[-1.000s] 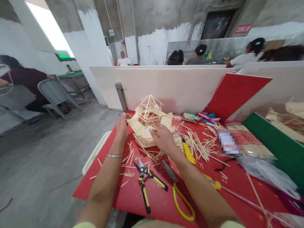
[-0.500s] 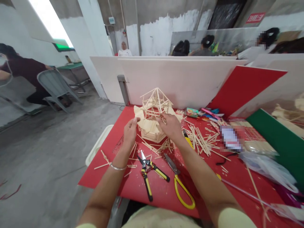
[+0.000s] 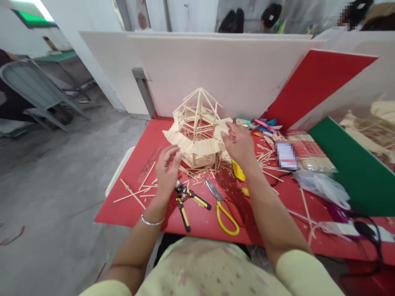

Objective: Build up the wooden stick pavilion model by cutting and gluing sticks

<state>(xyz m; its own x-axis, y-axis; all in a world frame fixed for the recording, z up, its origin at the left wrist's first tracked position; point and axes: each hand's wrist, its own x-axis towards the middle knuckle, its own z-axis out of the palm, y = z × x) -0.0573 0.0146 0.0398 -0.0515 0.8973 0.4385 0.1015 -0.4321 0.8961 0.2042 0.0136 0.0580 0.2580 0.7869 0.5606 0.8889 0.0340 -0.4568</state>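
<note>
A model pavilion built of thin wooden sticks [image 3: 207, 149] stands upright on the red table, with an open pointed frame above a ring of slatted roof panels. My left hand [image 3: 167, 170] is at its near left side, fingers curled apart and holding nothing I can see. To the right of the model my right hand [image 3: 239, 144] is raised, fingers apart, with no object visible in it. In front of the model lie yellow-and-black wire cutters [image 3: 187, 201], partly behind my left hand, and scissors [image 3: 226, 218] with one yellow and one red handle.
Loose wooden sticks [image 3: 268, 162] are scattered over the red table [image 3: 123, 211]. To the right are a phone [image 3: 286, 155], stick packs [image 3: 317, 152], a plastic bag [image 3: 322, 187] and a green board [image 3: 358, 172]. White panels [image 3: 216, 74] stand along the back edge.
Both hands have come away from the model, my right hand rightwards and my left hand down and left. The view has tilted downward, and more of the model's near side shows.
</note>
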